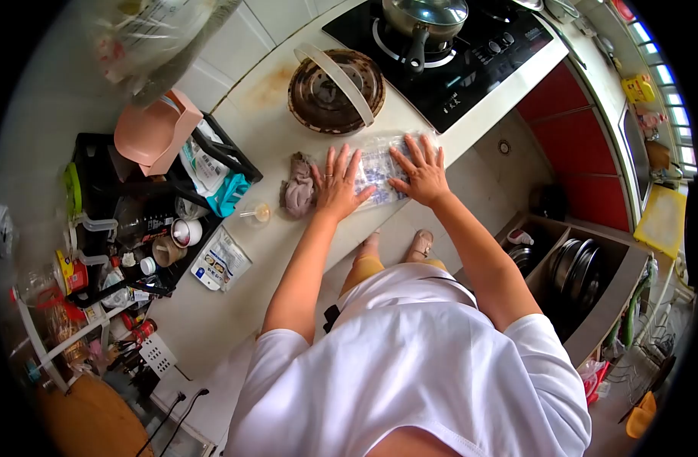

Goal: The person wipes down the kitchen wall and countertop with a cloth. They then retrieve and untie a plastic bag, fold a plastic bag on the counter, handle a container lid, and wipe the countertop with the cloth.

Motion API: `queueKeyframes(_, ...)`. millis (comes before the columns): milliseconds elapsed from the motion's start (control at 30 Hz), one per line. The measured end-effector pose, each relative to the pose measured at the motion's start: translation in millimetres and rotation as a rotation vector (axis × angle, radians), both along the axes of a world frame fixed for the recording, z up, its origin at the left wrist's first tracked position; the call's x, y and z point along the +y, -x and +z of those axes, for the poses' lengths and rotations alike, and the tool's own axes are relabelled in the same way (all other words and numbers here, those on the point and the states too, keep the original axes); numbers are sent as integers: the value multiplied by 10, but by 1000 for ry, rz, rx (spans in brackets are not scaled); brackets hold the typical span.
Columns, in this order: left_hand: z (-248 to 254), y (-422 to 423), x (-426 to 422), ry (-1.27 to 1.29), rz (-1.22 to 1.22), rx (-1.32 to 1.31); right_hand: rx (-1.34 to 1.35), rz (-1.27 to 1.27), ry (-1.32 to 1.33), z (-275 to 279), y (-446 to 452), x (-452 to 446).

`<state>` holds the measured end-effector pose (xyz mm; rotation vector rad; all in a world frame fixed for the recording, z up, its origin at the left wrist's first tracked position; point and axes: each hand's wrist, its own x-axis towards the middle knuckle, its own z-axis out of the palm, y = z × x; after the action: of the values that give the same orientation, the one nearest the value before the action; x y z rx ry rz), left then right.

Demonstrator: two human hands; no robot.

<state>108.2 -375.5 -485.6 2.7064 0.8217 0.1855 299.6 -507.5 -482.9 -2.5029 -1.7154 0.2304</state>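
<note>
A clear plastic bag with blue print [378,169] lies flat on the white counter near its front edge. My left hand [338,183] rests with fingers spread at the bag's left side, its thumb over the print. On the bag's right part lies my right hand [422,172], fingers also stretched and apart. Just left of my left hand is a crumpled greyish-brown cloth [298,186]. Behind the hands stands a round brown container with a pale strap-like handle [336,90]. Whether anything is inside the bag, I cannot tell.
A black glass cooktop [471,84] at the back carries a lidded pan [425,19]. Left are a black rack [98,190] crowded with bottles and packets, a small clear cup [259,213] and a white packet [222,259]. An open drawer [604,297] with metal pans juts out at right.
</note>
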Motion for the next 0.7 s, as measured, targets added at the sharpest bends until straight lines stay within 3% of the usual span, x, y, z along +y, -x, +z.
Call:
queueKeyframes(33, 56, 17, -4, 76, 38, -71, 24, 18, 56, 57, -4, 8)
queueKeyframes(233, 171, 96, 156, -66, 98, -194, -3, 167, 92, 262, -37, -6)
queueKeyframes(333, 183, -14, 203, -99, 277, 2, 1, 205, -7, 305, 23, -39)
queueKeyframes(467, 267, -9, 233, -66, 144, 82, -13, 156, -120, 355, 146, -185)
queueKeyframes(567, 288, 5, 179, 91, 154, 40, 59, 150, -210, 360, 293, -428)
queueKeyframes(633, 458, 30, 63, 368, 396, 116, 139, 166, -151, 410, 402, -585)
queueKeyframes(700, 349, 113, 39, 442, 425, 28, 133, 208, -113, 401, 481, -703)
